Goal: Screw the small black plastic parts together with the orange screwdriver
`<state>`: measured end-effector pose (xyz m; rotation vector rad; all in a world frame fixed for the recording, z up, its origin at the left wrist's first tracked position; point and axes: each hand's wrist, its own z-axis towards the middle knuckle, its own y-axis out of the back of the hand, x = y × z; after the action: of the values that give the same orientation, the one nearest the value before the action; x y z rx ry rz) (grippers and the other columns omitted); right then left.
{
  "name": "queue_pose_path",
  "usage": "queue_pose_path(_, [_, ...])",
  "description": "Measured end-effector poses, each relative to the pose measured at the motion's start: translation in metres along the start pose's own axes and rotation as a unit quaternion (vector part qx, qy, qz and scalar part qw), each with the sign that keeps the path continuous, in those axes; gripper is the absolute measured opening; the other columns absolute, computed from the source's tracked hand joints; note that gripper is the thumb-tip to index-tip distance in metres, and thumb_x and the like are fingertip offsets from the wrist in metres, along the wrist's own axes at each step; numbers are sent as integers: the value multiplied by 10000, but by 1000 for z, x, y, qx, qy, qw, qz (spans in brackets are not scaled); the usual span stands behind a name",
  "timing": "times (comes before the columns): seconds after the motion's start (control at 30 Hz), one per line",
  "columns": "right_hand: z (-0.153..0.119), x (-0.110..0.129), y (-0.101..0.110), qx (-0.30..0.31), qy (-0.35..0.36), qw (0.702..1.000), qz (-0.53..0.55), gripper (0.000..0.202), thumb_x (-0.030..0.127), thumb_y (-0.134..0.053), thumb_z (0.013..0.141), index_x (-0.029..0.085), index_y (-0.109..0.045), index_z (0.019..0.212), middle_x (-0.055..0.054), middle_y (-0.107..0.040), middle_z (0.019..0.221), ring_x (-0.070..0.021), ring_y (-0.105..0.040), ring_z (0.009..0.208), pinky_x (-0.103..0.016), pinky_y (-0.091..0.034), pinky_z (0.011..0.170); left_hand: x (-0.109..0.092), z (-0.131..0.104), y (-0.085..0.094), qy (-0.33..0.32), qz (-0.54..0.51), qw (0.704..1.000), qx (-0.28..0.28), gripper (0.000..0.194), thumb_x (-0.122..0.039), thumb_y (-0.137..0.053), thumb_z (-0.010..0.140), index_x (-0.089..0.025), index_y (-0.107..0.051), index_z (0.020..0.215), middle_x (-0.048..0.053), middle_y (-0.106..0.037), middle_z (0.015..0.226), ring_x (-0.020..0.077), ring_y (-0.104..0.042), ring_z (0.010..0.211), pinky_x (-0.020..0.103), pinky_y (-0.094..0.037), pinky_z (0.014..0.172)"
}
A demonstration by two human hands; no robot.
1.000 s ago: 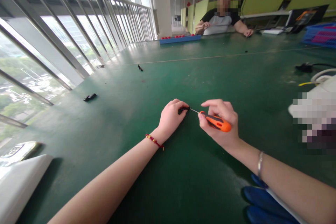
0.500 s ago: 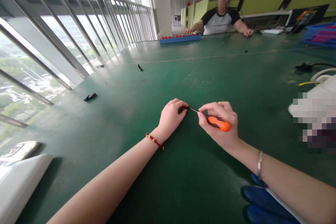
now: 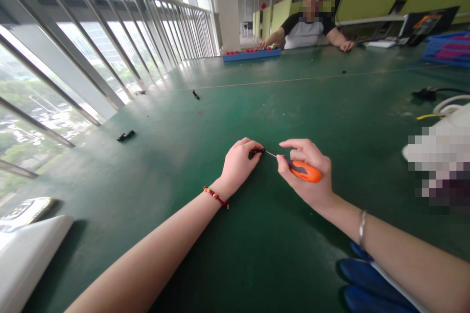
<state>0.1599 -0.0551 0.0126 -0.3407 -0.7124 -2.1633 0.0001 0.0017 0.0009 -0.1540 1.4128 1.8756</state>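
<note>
My left hand (image 3: 240,161) pinches a small black part (image 3: 257,151) against the green tabletop; its exact kind is too small to make out. In my right hand (image 3: 308,171) lies a screwdriver (image 3: 308,172) with an orange and dark grey handle. Its thin metal shaft points left and its tip meets the right end of the black part. The thumb of my right hand presses along the handle's front, while the index finger is lifted off it.
Small black pieces lie left, one nearer (image 3: 126,136) and one farther (image 3: 196,94). A blue tray with red items (image 3: 251,55) stands before a seated person (image 3: 306,32). Blue-fingered gloves (image 3: 367,279) lie under my right forearm, a white box (image 3: 36,244) at left, a blue basket (image 3: 446,49) at right.
My right index finger has lifted and straightened away from the screwdriver, and the handle has turned a little about its axis. My left hand and the black part have stayed put.
</note>
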Motion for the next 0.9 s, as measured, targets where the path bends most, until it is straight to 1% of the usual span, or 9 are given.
queue_pose_path(0.1, [-1, -3, -2, -26, 2, 999, 23, 323, 177, -618, 743, 238, -528, 1048, 37, -532, 659, -152, -535, 621, -338, -474, 693, -1, 0, 1, 4, 0, 1000, 1, 173, -137, -557, 800, -197, -687, 896, 27, -662, 918, 169, -612, 869, 282, -503, 777])
queue_pose_path(0.2, [0, -6, -2, -46, -3, 998, 38, 474, 199, -644, 698, 225, -474, 1140, -4, -547, 822, -167, -557, 697, -347, -480, 683, -2, 0, 1, 1, 0, 1000, 0, 177, -131, -553, 800, -192, -687, 898, 30, -661, 916, 171, -610, 872, 285, -501, 782])
queue_pose_path(0.27, [0, -5, -1, -31, -6, 999, 29, 449, 233, -658, 696, 223, -492, 1113, 35, -514, 717, -145, -518, 598, -333, -458, 636, -2, 0, 0, -1, 0, 1000, 1, 176, -133, -553, 802, -191, -687, 901, 31, -661, 924, 171, -611, 874, 285, -500, 787])
queue_pose_path(0.4, [2, -1, 1, -1, 33, 999, -12, 106, 211, -632, 757, 240, -575, 842, 85, -468, 475, -123, -463, 490, -325, -415, 644, -1, 1, 0, 0, 2, 1000, 0, 165, -138, -558, 801, -191, -687, 890, 30, -664, 923, 173, -614, 871, 291, -501, 787])
queue_pose_path(0.47, [1, -1, 0, -6, 33, 999, -7, 108, 177, -614, 768, 244, -580, 846, 77, -490, 487, -127, -480, 507, -319, -424, 647, -1, 1, 0, 1, 2, 1000, 0, 165, -138, -559, 800, -193, -686, 890, 29, -664, 922, 173, -615, 871, 290, -501, 786])
queue_pose_path(0.6, [0, -5, -2, -42, 0, 999, 23, 371, 187, -627, 720, 226, -525, 1074, 4, -572, 768, -165, -566, 666, -346, -468, 683, -1, 0, 1, 3, 0, 1000, 0, 172, -132, -559, 798, -197, -686, 894, 26, -664, 915, 171, -615, 870, 287, -502, 783])
queue_pose_path(0.67, [0, -5, -2, -41, -7, 999, 19, 433, 217, -642, 700, 213, -503, 1110, 8, -560, 772, -160, -555, 634, -357, -460, 674, -2, 0, 1, 2, -1, 1000, 0, 174, -132, -556, 800, -196, -686, 895, 27, -665, 920, 170, -615, 868, 286, -502, 781])
queue_pose_path(0.8, [2, -2, -1, -4, 13, 1000, -18, 124, 221, -625, 759, 231, -576, 873, 85, -502, 494, -120, -477, 474, -347, -421, 673, -1, 0, 0, -1, -3, 1000, -3, 169, -135, -554, 802, -192, -685, 891, 28, -665, 927, 170, -614, 869, 288, -500, 783])
queue_pose_path(0.9, [1, -1, -1, -2, 24, 1000, -10, 64, 185, -601, 787, 242, -582, 808, 67, -549, 502, -132, -524, 530, -318, -433, 654, -1, 0, 0, 0, -1, 1000, -3, 167, -138, -557, 801, -192, -686, 892, 27, -664, 927, 172, -612, 869, 289, -498, 780])
